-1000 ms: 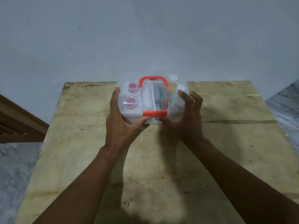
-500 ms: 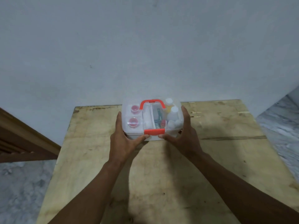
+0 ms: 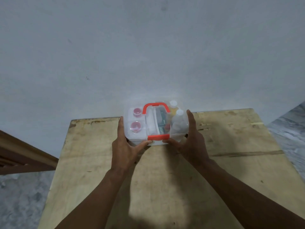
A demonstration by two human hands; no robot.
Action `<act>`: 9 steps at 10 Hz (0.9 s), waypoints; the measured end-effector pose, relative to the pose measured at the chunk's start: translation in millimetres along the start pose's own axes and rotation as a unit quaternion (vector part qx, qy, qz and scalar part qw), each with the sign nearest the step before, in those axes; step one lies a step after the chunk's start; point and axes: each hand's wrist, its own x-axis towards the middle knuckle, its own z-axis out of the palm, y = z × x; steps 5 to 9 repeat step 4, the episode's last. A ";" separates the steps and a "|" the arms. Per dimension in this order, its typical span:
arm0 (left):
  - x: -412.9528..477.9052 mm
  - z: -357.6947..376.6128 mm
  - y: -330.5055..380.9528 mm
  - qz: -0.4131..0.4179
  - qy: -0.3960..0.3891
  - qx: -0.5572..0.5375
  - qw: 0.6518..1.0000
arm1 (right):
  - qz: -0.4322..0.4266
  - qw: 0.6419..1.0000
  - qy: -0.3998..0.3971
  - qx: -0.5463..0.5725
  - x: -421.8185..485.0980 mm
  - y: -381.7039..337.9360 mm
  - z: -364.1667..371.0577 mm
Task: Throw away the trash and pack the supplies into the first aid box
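Nearest the camera, two bare forearms reached out over the worn wooden table (image 3: 165, 187). The left hand (image 3: 125, 146) and right hand (image 3: 193, 142) were spread wide against the first aid box (image 3: 140, 134), one at each front corner. Their fingers lay straight along its side walls, and the thumbs pressed the front wall on either side of the single red latch (image 3: 158, 137). The one box sat at the table's far edge, just short of the pale wall (image 3: 148, 47), with its lid down. Whether the latch was fully clicked could not be told. It looked like thin, clear, rigid plastic: light even when packed, smooth enough to slide under dry palms, and likely to flex or crack if squeezed hard. The flat side walls served for pushing, while the one red handle (image 3: 166, 108), folded on the lid, would be the safer hold for carrying. Through the lid showed two pink-capped jars (image 3: 135, 126) on the left and two white-capped bottles (image 3: 179, 113) on the right. The items in the middle compartment were too blurred to count.
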 end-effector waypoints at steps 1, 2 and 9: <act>-0.6 -0.1 1.6 -0.006 -0.006 -0.005 1.000 | -0.007 1.000 -0.003 0.008 -0.5 -2.8 -2.0; 0.3 -2.9 1.0 -0.016 -0.028 -0.006 0.999 | -0.023 0.999 -0.009 0.035 -0.9 -8.4 -9.7; -4.9 -11.1 10.9 -0.100 -0.073 0.069 0.990 | 0.030 0.994 -0.077 -0.064 -6.2 -5.3 -15.0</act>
